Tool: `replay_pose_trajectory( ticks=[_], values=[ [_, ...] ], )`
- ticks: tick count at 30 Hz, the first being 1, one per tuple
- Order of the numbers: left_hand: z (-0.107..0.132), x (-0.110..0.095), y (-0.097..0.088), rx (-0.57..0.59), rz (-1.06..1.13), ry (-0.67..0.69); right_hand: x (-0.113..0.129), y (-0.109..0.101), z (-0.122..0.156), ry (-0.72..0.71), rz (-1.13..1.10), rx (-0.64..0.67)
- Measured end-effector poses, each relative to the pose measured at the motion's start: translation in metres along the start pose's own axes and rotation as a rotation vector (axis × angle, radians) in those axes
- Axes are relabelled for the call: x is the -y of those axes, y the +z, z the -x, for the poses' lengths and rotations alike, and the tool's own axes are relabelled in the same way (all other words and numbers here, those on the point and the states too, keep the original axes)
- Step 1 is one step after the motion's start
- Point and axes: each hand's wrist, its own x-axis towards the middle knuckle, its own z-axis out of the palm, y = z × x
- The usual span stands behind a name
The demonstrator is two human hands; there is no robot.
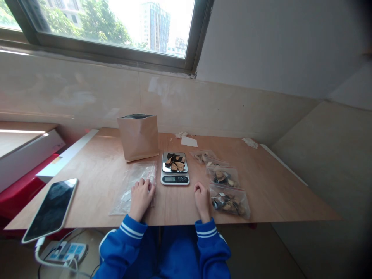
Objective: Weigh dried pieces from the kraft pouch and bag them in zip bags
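Observation:
My left hand [141, 197] lies on an empty clear plastic bag [132, 186] near the table's front edge, its fingers curled loosely down on the bag. My right hand [202, 199] rests on the bare wood a little to the right, fingers curled in, with nothing visible in them. Between and just beyond the hands stands a small kitchen scale [175, 168] with dark and tan dried slices on its steel plate. To the right of my right hand lies a filled clear bag [230, 201] of similar dried pieces.
A brown paper pouch [138, 136] stands open behind the scale. Two more filled bags [223, 176] lie in a row at the right. A phone [50, 209] on a cable overhangs the left front corner. Paper scraps [188, 141] lie near the wall.

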Motion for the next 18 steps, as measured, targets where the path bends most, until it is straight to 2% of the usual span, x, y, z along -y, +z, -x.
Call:
replay_pose_trajectory(
  ticks=[7, 12, 15, 18],
  values=[
    [0.001, 0.006, 0.001, -0.025, 0.078, -0.009, 0.001, 0.001, 0.002, -0.015, 0.061, 0.024],
    [-0.002, 0.007, 0.000, -0.040, -0.005, -0.149, 0.001, 0.000, 0.003, -0.035, 0.074, 0.049],
    [-0.014, 0.004, -0.015, -0.067, 0.067, -0.227, -0.001, 0.001, 0.003, -0.037, 0.068, 0.053],
    [-0.037, -0.004, -0.048, -0.255, 0.179, -0.244, -0.003, 0.001, 0.002, -0.045, 0.052, 0.051]
  ],
)
